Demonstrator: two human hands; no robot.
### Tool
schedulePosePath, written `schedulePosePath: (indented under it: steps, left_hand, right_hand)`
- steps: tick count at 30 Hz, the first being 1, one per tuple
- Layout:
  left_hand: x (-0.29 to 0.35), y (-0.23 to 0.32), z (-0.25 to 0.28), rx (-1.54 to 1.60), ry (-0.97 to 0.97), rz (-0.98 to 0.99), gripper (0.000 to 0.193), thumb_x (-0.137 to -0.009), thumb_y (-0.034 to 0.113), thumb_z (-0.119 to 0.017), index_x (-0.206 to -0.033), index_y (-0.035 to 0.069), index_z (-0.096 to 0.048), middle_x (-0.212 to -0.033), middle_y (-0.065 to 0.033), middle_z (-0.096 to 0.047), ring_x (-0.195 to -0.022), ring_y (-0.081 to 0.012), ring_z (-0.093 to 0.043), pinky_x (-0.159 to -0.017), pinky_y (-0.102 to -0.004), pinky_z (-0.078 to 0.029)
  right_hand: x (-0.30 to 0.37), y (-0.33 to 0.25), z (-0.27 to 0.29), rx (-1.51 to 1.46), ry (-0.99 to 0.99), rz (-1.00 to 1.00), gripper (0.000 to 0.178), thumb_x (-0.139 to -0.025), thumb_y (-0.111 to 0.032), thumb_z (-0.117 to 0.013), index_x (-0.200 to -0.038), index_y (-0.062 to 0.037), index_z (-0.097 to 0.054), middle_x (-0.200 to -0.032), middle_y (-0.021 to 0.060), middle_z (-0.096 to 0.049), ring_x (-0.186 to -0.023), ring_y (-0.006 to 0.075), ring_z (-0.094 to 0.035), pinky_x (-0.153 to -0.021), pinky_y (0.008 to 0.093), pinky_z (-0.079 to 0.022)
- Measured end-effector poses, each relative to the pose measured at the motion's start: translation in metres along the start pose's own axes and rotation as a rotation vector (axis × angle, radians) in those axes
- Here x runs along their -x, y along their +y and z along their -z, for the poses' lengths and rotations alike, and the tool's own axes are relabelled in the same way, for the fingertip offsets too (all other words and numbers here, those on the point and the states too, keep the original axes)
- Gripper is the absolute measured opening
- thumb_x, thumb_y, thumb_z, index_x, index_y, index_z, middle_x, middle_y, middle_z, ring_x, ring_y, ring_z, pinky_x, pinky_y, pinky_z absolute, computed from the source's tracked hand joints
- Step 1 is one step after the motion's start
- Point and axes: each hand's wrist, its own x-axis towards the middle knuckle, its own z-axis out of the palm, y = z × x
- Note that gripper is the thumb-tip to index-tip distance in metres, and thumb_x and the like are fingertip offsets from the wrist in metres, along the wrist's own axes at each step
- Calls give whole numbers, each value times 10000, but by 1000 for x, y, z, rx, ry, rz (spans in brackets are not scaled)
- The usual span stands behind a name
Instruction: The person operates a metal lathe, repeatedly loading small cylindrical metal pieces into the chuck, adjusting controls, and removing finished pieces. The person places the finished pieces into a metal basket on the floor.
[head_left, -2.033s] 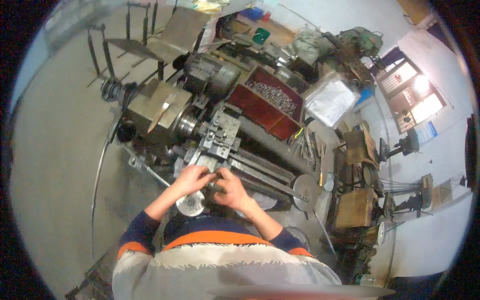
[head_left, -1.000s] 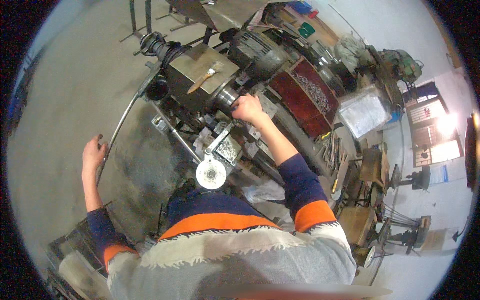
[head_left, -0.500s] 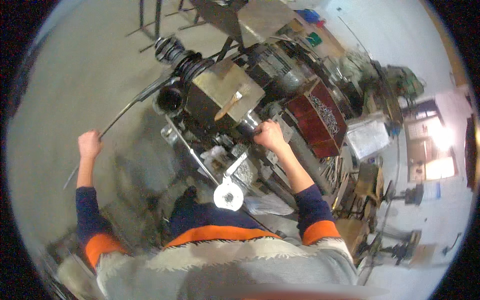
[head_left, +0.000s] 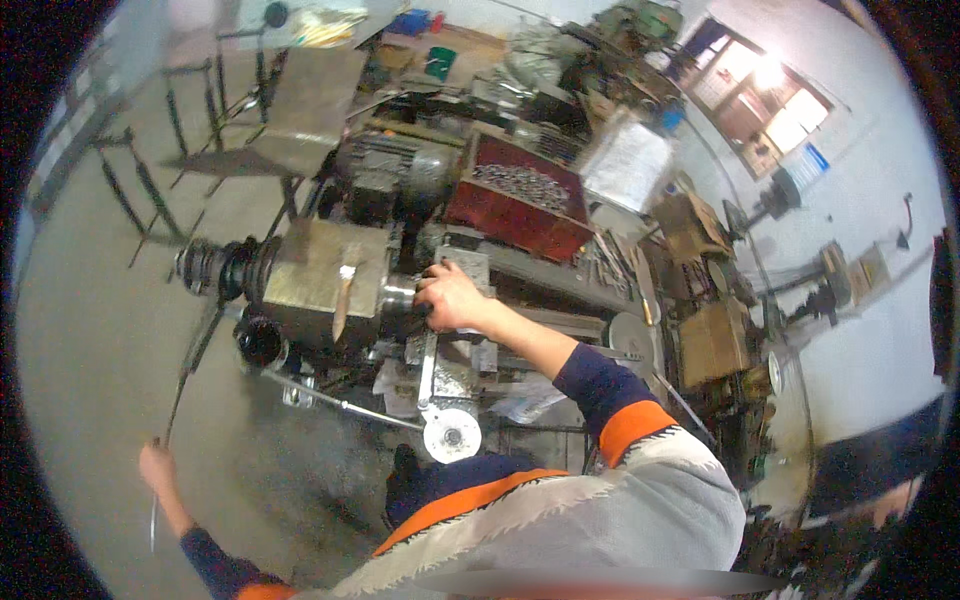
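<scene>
Out at the lower left, my left hand [head_left: 157, 468] is closed around a long thin metal rod [head_left: 178, 405], which runs up toward the black stepped pulleys [head_left: 225, 268] of a lathe. My right hand [head_left: 450, 298] has its fingers curled over the right end of the shiny round spindle nose [head_left: 400, 294]; whether a small part sits under them is hidden. Between the pulleys and spindle stands the box-shaped headstock [head_left: 295, 262], with a wooden-handled brush [head_left: 342, 308] lying on its top. A white round disc [head_left: 452, 436] on a metal arm is close to my body.
A dark red box [head_left: 580, 238] of small metal pieces stands behind the lathe bed, beside a motor [head_left: 400, 170]. Tools [head_left: 612, 268] lie to its right. Farther off are a metal table [head_left: 310, 100], cardboard boxes [head_left: 712, 340] and a white-covered stack [head_left: 628, 165].
The view has turned to the right, so the lathe appears farther left and lower. My left hand still grips the rod, and my right hand stays at the spindle.
</scene>
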Motion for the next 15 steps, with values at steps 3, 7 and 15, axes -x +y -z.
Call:
schedulePosePath:
  steps: [3,7,15]
  left_hand:
    - [17,70,0,323,454,-228,222,-794,154,-504,-927,6,-603,-802,-155,-613,-751,-312,-584,-679,-368,-455]
    - [55,175,-102,775,72,8,301,-769,100,-541,-1032,-47,-531,-1033,-173,-563,-915,-267,-554,-794,-364,-427]
    - [25,252,-234,342,-442,-625,629,-666,232,-659,-1230,124,-401,-935,-210,-582,-898,-290,-571,-789,-380,-439]
  right_hand:
    - [35,4,15,-93,318,7,330,-496,-200,-622,-810,-102,-634,-955,62,-558,-986,257,-453,-897,436,-318]
    - [99,21,22,-158,420,-105,314,-512,-190,-628,-808,-85,-629,-947,83,-546,-918,273,-467,-825,399,-361]
    - [250,59,-3,-278,35,-603,292,-506,-130,-611,-792,-73,-630,-990,100,-570,-1004,260,-487,-862,377,-375]
